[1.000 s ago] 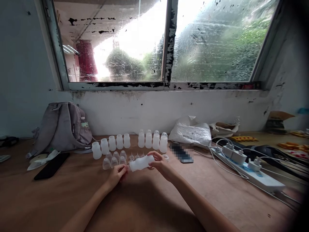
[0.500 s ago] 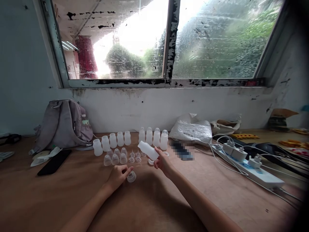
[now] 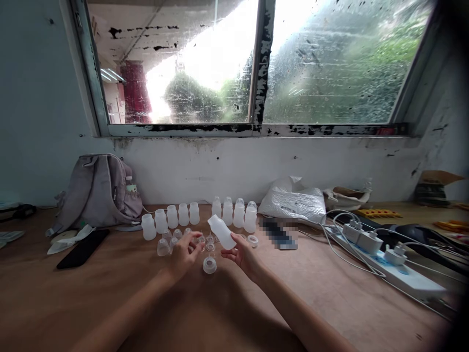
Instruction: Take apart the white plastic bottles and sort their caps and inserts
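Note:
My right hand (image 3: 245, 253) grips a frosted white baby bottle body (image 3: 222, 231) near its base, tilted with the neck up to the left. My left hand (image 3: 186, 250) hovers with fingers curved and apart, beside the small clear bottle nipples (image 3: 210, 243); no held thing shows in it. It hides part of the group of clear dome caps (image 3: 163, 247). A white screw ring (image 3: 209, 265) lies on the table just in front of the nipples. Another ring (image 3: 252, 240) lies to the right of my right hand.
Several open bottle bodies (image 3: 172, 216) stand at the back left, and several capped bottles (image 3: 239, 215) at the back centre. A backpack (image 3: 98, 190) and black phone (image 3: 83, 248) are left. A silver bag (image 3: 293, 201) and power strip (image 3: 388, 266) with cables lie right.
My left hand has let go of the screw ring and moved up toward the nipples. The bottle in my right hand has shifted slightly right. The view has tilted a little.

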Tool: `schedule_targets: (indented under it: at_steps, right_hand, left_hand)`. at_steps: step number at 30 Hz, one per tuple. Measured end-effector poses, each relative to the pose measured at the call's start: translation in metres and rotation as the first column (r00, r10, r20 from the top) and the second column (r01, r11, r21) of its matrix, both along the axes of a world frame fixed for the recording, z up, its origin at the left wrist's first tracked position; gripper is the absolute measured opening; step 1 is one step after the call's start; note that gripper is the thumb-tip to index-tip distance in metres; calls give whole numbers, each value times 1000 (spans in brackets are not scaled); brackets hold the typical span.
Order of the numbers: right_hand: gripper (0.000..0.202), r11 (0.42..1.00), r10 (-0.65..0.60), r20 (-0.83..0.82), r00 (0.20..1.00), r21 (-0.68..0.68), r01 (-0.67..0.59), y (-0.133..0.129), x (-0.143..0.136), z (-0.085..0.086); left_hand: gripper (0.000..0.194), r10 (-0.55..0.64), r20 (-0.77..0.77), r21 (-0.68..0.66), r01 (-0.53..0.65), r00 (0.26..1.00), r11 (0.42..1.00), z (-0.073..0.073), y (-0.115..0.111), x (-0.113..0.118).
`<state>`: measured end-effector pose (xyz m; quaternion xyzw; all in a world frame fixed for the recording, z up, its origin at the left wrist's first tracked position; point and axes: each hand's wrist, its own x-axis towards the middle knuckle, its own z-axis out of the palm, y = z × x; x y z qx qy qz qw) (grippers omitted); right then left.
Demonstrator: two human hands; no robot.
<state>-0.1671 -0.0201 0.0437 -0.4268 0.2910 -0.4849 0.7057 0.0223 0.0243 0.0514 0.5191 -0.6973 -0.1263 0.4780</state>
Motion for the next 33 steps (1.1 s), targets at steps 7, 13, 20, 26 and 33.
schedule_targets:
  at_steps: [7,13,20,26,33]
  right_hand:
    - [28,996,70,74,995,-63,-66,6,2,2]
    - [34,999,17,67,998,-40,-14,-5,0,-4]
    - [35,982,-185,-120,975,-73,177,-12,-6,-11]
    - [28,984,-135,-255,957,-150,99,-5,-2,-10]
    - [23,979,-89,-427,900,-202,1,1,8,-18]
  left_hand:
    - [21,-85,159,-67,97,984,993,59,-45,-11]
    - [18,-178,276,-49,199,945,979,72,-68,-4]
    - [16,34,452,-153,40,891,987,80,-99,5]
    - [15,112,602,-97,-67,791,993,66,-135,9]
    - [17,161,636,-40,-176,755,984,40,-167,11]
